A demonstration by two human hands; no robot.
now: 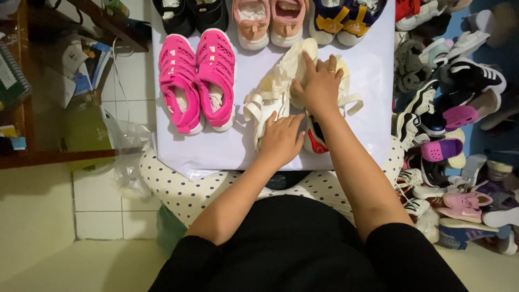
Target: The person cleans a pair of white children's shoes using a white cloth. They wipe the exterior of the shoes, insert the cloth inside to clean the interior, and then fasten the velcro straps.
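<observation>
- While both hands rest on the cream shoes (pixel 281 89) in the middle of the white sheet (pixel 373 130), neither one is closed around anything: the left hand (pixel 281 139) lies flat, fingers together, on the near shoe, and the right hand (pixel 320 86) presses open-palmed on the far one.
- These cream shoes sit just right of the bright pink pair (pixel 197 81), with their straps splayed out to the sides and a red-and-dark patch showing under the right wrist.
- Judging by the flat palms, the work in hand is pressing and squaring the pair; it goes best with even downward pressure, heels level and toes pointing the same way as the neighbours.
- Loose straps look likely to catch, so tucking them flat against the uppers seems wise.
- Along the far edge stand black shoes (pixel 189 13), peach shoes (pixel 270 21) and navy-and-yellow shoes (pixel 346 19).
- A heap of mixed shoes (pixel 454 108) lies on the right, well apart from the sheet's middle.
</observation>
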